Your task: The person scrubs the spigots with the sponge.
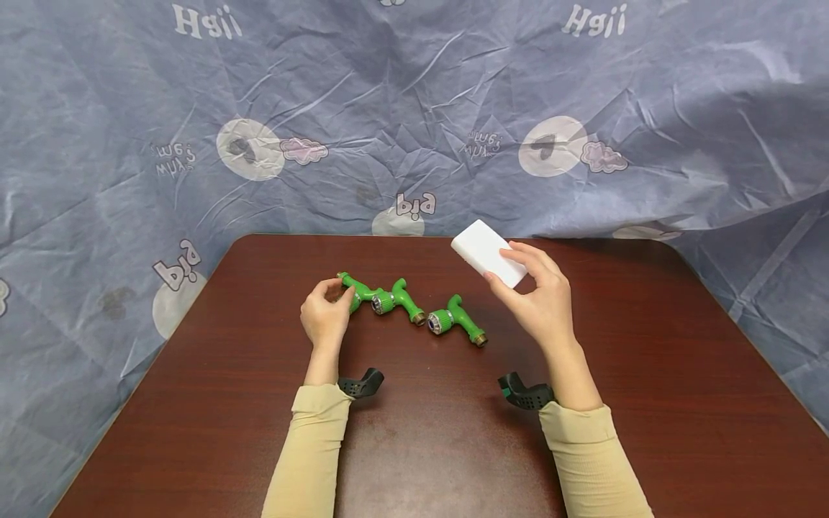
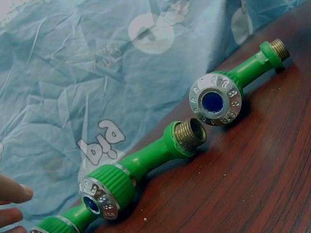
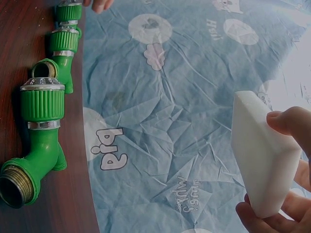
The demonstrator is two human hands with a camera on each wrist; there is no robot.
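Observation:
Three green taps with ribbed handles and brass threaded ends lie in a row on the table. My left hand is at the leftmost tap, thumb and fingers bent loosely and overlapping it in the head view. In the left wrist view its fingers appear beside that tap's handle, with a gap. The middle tap lies just right of it, and the right tap lies farther right. My right hand holds a white rectangular block with rounded edges, raised and tilted, thumb on one side and fingers on the other.
The dark red-brown table ends at a far edge just beyond the taps. A wrinkled blue-grey printed cloth hangs behind and at the sides. Black wrist mounts stick inward from both wrists.

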